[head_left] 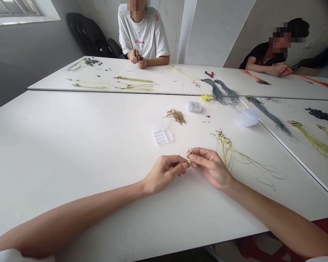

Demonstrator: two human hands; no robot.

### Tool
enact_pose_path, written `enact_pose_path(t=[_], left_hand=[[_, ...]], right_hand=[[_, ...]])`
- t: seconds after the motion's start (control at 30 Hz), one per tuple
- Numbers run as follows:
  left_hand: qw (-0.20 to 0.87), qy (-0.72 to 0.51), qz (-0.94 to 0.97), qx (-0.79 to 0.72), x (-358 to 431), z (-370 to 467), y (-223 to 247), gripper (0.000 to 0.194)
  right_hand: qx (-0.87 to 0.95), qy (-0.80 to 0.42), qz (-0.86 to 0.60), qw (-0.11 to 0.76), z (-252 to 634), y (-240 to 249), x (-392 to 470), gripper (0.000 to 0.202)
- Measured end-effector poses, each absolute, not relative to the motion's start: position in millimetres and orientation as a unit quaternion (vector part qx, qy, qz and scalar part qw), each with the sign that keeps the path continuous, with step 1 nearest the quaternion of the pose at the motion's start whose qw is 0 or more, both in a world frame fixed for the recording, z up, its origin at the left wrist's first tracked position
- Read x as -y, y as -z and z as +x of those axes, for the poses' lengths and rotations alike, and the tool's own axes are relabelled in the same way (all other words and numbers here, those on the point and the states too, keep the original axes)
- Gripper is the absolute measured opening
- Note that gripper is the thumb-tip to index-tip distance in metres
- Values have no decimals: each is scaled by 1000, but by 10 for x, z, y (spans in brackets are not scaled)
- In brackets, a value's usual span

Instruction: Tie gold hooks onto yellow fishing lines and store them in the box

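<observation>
Over the white table, my left hand [168, 172] and my right hand [209, 165] meet, fingertips almost touching. Each is closed in a pinch. Between the right thumb and forefinger is a small golden hook [191, 150]; its curved tip sticks up. The left fingertips grip another small golden piece [189, 163], apparently also a hook, mostly covered by the fingers. Just beyond my hands lie an opened clear plastic box [163, 137] with compartments and a pile of golden hooks [176, 116]. Yellow-green cords [229, 147] with dark ends spread beside my right hand.
Beyond the pile stands another small clear box [194, 107]; clear plastic cases [249, 117] are at the right. Grey cord bundles [221, 91] cross the seam between tables. One person [143, 32] sits opposite, another [273, 60] at the far right, both handling small items.
</observation>
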State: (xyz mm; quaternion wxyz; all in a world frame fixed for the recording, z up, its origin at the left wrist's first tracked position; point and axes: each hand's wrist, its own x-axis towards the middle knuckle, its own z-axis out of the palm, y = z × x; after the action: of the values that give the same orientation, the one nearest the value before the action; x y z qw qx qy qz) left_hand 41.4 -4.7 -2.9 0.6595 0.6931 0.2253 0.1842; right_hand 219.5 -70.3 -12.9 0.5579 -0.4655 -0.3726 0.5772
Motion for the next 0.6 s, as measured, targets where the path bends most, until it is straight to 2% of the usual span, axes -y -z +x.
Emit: enact_pose_path(t=[0.3, 0.6], left_hand=[[671, -176, 678, -244, 65, 415, 61, 24], [743, -176, 602, -234, 35, 439, 34, 28]], right_hand=[[371, -583, -467, 552, 2195, 111, 724, 8], [373, -581, -453, 564, 2151, 99, 727, 8]])
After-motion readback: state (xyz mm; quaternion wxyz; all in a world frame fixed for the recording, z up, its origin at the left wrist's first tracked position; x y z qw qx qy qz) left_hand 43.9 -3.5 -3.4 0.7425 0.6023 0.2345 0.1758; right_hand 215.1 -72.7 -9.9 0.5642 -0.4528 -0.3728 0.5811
